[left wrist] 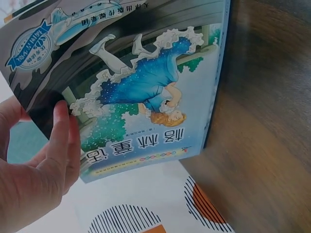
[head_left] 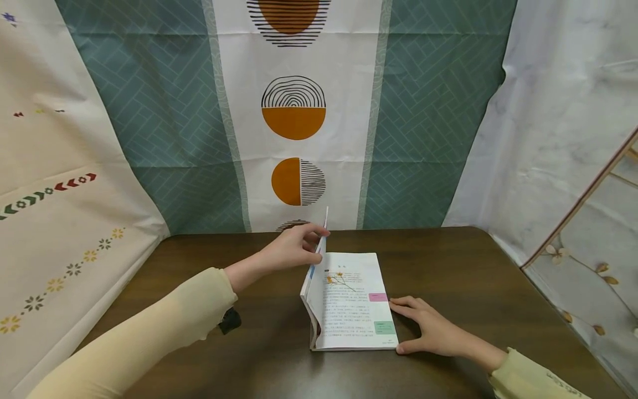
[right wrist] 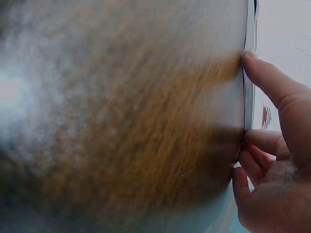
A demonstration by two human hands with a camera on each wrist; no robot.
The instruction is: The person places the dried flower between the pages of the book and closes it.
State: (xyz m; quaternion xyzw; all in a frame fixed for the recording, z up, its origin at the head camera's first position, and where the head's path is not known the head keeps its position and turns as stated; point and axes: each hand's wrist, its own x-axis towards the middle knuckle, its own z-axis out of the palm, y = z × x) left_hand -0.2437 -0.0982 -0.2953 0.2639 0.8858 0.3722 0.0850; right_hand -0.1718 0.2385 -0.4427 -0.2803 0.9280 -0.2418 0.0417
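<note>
An open book (head_left: 351, 321) lies on the table, and a small sprig with orange flowers (head_left: 340, 278) shows on its printed right page. My left hand (head_left: 295, 246) pinches the raised left part of the book, which stands nearly upright. In the left wrist view its front cover (left wrist: 141, 87) shows a figure in a blue dress, with the left fingers (left wrist: 59, 141) at its edge. My right hand (head_left: 431, 327) rests on the table beside the book, fingers extended. In the right wrist view, the right thumb (right wrist: 272, 75) and fingertips touch the book's edge (right wrist: 249, 92).
The dark wooden table (head_left: 239, 354) reflects light near its front. A patterned cloth (head_left: 294, 122) hangs behind it, with a cream cloth (head_left: 65, 221) at the left and a marbled cloth (head_left: 563, 166) at the right. A black band (head_left: 230, 321) shows under the left sleeve.
</note>
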